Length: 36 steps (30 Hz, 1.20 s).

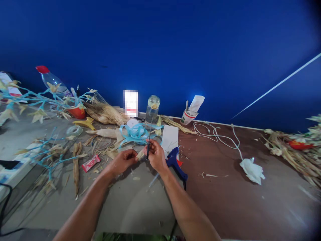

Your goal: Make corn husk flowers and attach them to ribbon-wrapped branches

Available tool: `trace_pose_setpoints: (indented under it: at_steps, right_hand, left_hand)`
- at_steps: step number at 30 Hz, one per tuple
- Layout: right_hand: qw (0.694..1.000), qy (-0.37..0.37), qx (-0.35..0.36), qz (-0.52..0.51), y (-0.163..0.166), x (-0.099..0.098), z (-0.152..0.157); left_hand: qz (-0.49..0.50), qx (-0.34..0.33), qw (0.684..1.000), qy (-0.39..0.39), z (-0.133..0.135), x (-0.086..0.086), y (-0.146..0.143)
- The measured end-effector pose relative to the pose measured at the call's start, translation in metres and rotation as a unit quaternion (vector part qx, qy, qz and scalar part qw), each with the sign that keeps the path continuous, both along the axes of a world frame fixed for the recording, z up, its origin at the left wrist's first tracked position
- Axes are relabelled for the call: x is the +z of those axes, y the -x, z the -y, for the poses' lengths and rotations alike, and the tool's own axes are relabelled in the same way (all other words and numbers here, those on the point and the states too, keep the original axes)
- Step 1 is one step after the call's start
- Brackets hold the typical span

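Observation:
Over the middle of the table, my left hand [124, 161] pinches a small pale piece of dried husk [140, 155] between thumb and fingers. Close beside it, my right hand [156, 156] is closed around a slim dark tool [148, 149]; a thin length rises upward from it, and its exact kind is unclear. Just beyond the hands lies a loose heap of light blue ribbon [135, 134]. A blue glue gun [177, 164] rests to the right of my right wrist. Husk scraps [114, 150] are scattered left of my hands.
At the back stand a glass jar [152, 108], a paper cup [188, 117] and a lit, blurred screen [131, 103]. Blue-wrapped stems [50, 95] and a tilted bottle [54, 82] are left. A white cable [220, 137] and crumpled tissue [252, 170] lie right, before more dried husks [286, 150].

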State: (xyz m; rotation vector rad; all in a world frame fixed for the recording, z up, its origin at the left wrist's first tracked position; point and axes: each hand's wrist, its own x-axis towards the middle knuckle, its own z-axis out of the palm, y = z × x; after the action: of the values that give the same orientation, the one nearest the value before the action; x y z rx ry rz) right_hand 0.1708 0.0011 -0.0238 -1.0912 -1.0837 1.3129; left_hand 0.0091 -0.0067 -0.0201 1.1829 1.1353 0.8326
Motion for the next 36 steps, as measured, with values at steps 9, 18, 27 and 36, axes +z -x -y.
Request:
trace_pose_setpoints:
  at_steps: [9,18,27,36]
  right_hand:
    - [0.990,-0.036,0.081,0.107,0.015,-0.008,0.020]
    - [0.953,-0.100,0.117,0.262,0.023,-0.007,0.030]
    - [0.964,-0.091,0.120,0.219,0.027,-0.006,0.033]
    - [0.982,-0.036,0.125,0.138,0.032,-0.005,0.035]
  left_hand:
    - [0.167,0.181,0.968,0.041,-0.002,0.001,0.002]
    - [0.221,0.176,0.959,0.034,0.000,0.003,0.001]
    - [0.196,0.174,0.964,0.051,0.002,0.004,-0.003]
    - [0.197,0.181,0.962,0.053,0.002,0.005,-0.005]
